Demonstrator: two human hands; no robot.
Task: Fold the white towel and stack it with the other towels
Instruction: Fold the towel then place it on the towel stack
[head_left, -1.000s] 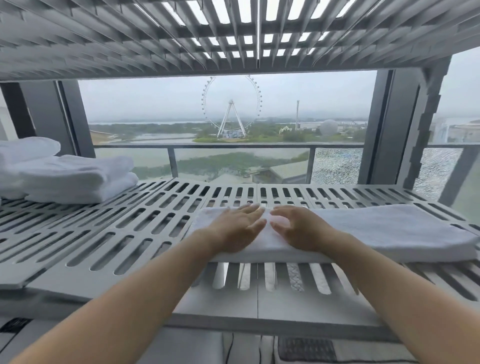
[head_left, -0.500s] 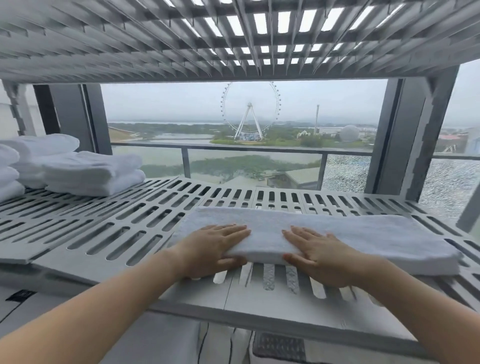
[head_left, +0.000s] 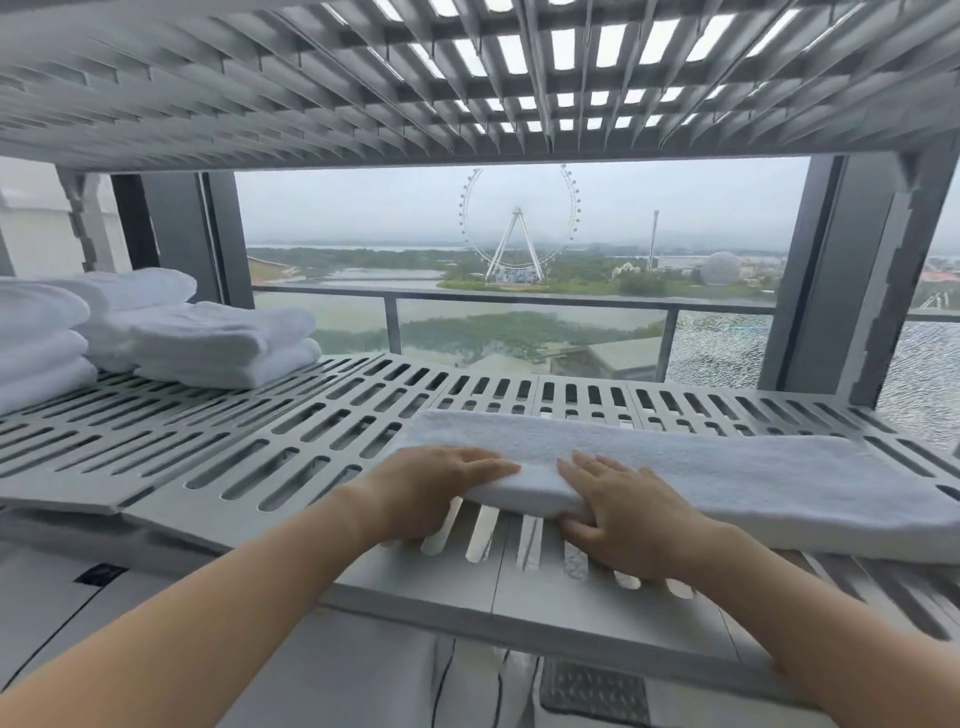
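White towel (head_left: 727, 478): folded strip on the slatted shelf (head_left: 260, 441).
Left hand (head_left: 431, 493): fingers on top, thumb under the near edge, pinching.
Right hand (head_left: 623, 514): same pinch, just beside.

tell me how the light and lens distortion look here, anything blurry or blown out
Head view: soft overcast backlight from the window, no hard shadows; wide-angle lens bows the grey slatted plastic shelf; long folded white towel, left hand and right hand are sharp; stacked white towels at left look washed out.
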